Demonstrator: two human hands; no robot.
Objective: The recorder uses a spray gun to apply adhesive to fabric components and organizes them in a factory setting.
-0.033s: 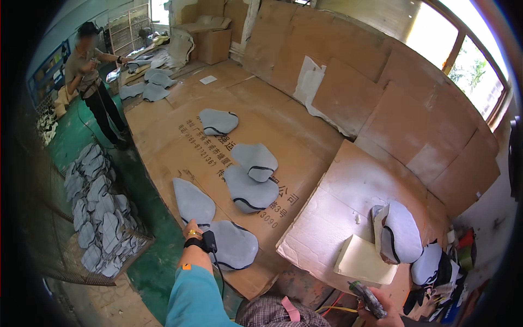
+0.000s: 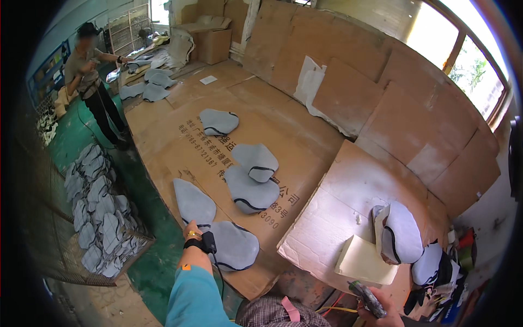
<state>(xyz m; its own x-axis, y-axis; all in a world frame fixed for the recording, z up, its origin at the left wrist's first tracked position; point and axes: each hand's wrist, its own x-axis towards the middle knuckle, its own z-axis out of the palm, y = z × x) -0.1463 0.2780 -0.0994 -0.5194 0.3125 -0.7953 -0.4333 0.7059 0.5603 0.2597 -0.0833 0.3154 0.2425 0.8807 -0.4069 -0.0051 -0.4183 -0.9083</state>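
My left hand [image 2: 192, 231], with a gold ring and a black wrist strap, is closed at the near edge of a grey cap-like fabric piece [image 2: 195, 203] with black trim. Its fingertips are partly hidden. Just right of that hand lies another grey piece [image 2: 234, 245]. My right hand [image 2: 383, 306], low on the right, is wrapped round a dark, green-tipped handheld tool [image 2: 368, 300] whose exact kind I cannot make out. Beyond the tool, a cream block [image 2: 364, 260] rests on the white-dusted board. Beside the block a grey cap-like piece [image 2: 403, 231] sits raised on a form.
More grey pieces [image 2: 253, 188] lie on the cardboard-covered table [image 2: 305, 131]. A wire crate [image 2: 103, 278] of stacked grey pieces [image 2: 101, 207] stands on the floor at left. Another person [image 2: 90, 71] works at the far left. Cardboard sheets [image 2: 348, 92] line the wall. Clutter [image 2: 441, 278] fills the right corner.
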